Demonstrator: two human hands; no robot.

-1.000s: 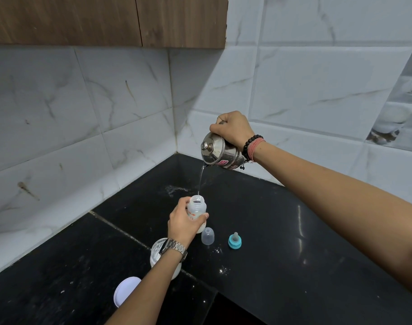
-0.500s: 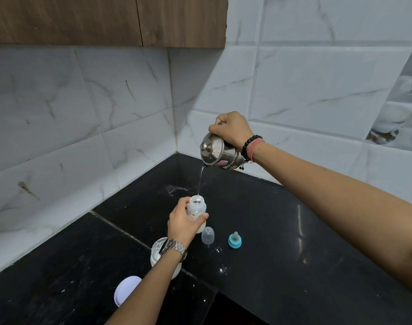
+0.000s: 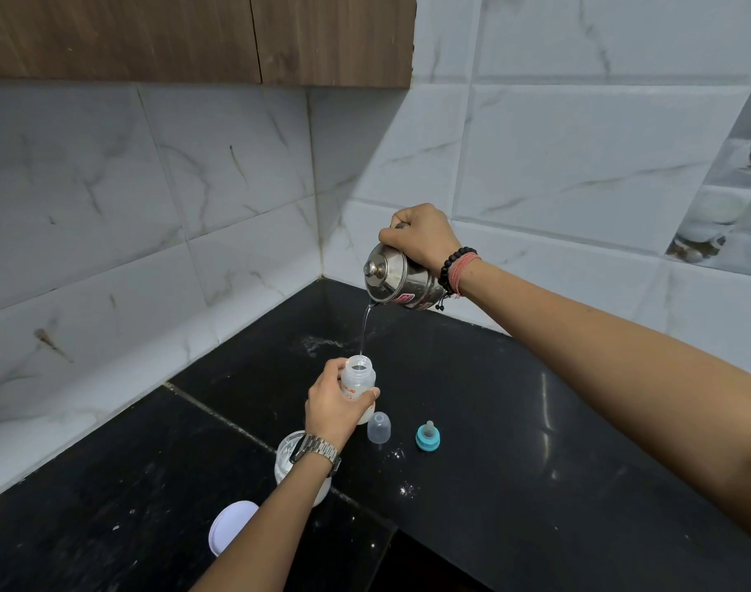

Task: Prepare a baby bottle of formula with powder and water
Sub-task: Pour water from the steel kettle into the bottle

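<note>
On the black worktop (image 3: 536, 420) the task looks past halfway: the right hand (image 3: 423, 239), fingers curled round the handle of a tilted steel kettle (image 3: 397, 279), streams water into the open baby bottle (image 3: 359, 384) directly below, which the left hand (image 3: 333, 405) grips round its body. The powder tub (image 3: 290, 452) stands open under the left wrist (so powder is probably already in). Still left: the teal teat ring (image 3: 428, 437) and clear cap (image 3: 379, 428), just right of the left hand, then shaking.

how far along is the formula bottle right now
Done: white powder seems to sit low in the bottle, and the powder jar stands open, its lid off. In hand: the left hand holds the bottle while the right hand pours water from the steel pot. Left: fit the teal nipple ring and clear cap, then mix.
</note>
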